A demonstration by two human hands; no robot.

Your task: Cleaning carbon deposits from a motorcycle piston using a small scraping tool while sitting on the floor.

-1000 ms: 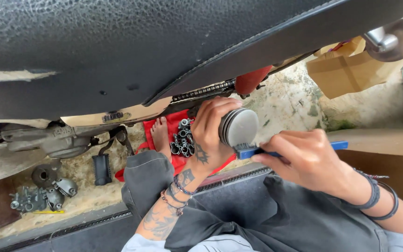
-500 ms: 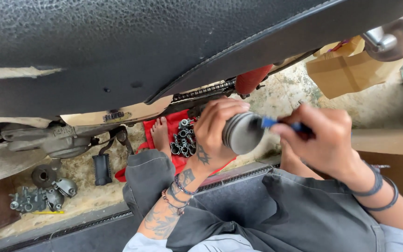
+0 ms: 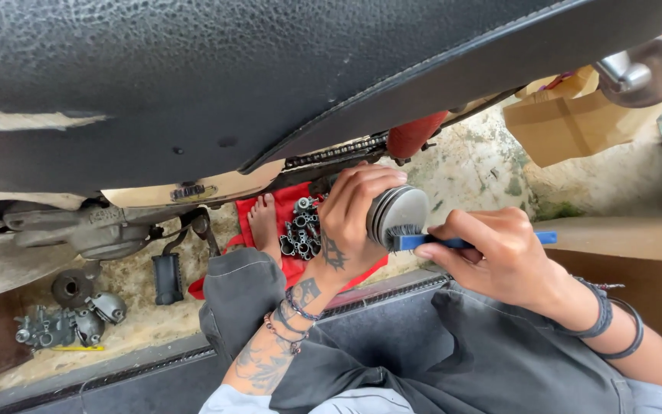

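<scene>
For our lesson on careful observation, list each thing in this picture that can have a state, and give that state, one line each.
Left hand: gripping the piston.
Piston: held up, flat top facing the brush.
Right hand: gripping the brush handle.
Brush: bristles against the piston.
Red cloth: spread on the ground, metal parts piled on it.
Cardboard box: flaps open.

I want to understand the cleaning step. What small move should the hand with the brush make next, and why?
Probably a short stroke of the blue brush across the piston crown. The bristles sit only at the crown's lower edge, so most of the face looks unbrushed. The left hand grips the piston steady, and the right hand holds the handle ready.
</scene>
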